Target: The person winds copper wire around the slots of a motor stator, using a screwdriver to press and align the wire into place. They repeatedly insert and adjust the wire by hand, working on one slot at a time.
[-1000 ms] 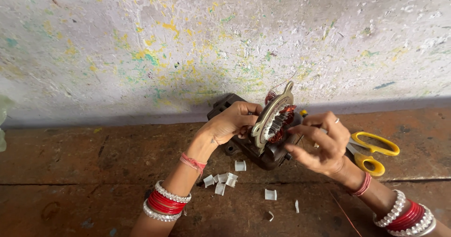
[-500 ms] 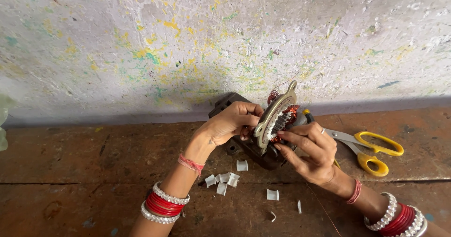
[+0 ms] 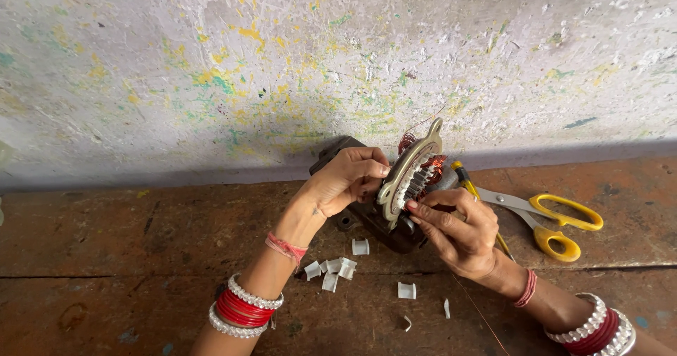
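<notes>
1. The motor core (image 3: 412, 179), a metal ring with slotted teeth and copper wire coils, stands on edge on a dark metal block (image 3: 367, 218) at the back of the table (image 3: 141, 250), just before the wall (image 3: 282, 67). It sits between the two hands.
2. Handling, judged: the core looks heavy for its size and rigid, a stack of steel plates. The rim is hard and likely safe to grip. The copper wire (image 3: 431, 167) is thin and looks easy to nick or bend, so it is no place for a hold. The best hold appears to be the outer rim and flange, away from the coils.
3. Left hand (image 3: 345, 183): fingers (image 3: 374, 167) curled in tight, pressed on the rim on the far-left side of the core. They grip the rim's edge; the thumb is hidden behind them.
4. Right hand (image 3: 455, 232): fingers (image 3: 430, 218) half curled, closed round the lower right part of the core, tips touching the toothed face. Whether something small is pinched at the tips I cannot tell.
5. Just right of the right fingers lie a screwdriver with a yellow handle (image 3: 465, 183) and scissors with yellow handles (image 3: 557, 222), both flat on the table, untouched.
6. Below both hands, near the wrists, small white paper strips (image 3: 331, 268) lie scattered, most bent into a channel shape.
7. A loose thin wire (image 3: 479, 314) runs down from under the right wrist.
</notes>
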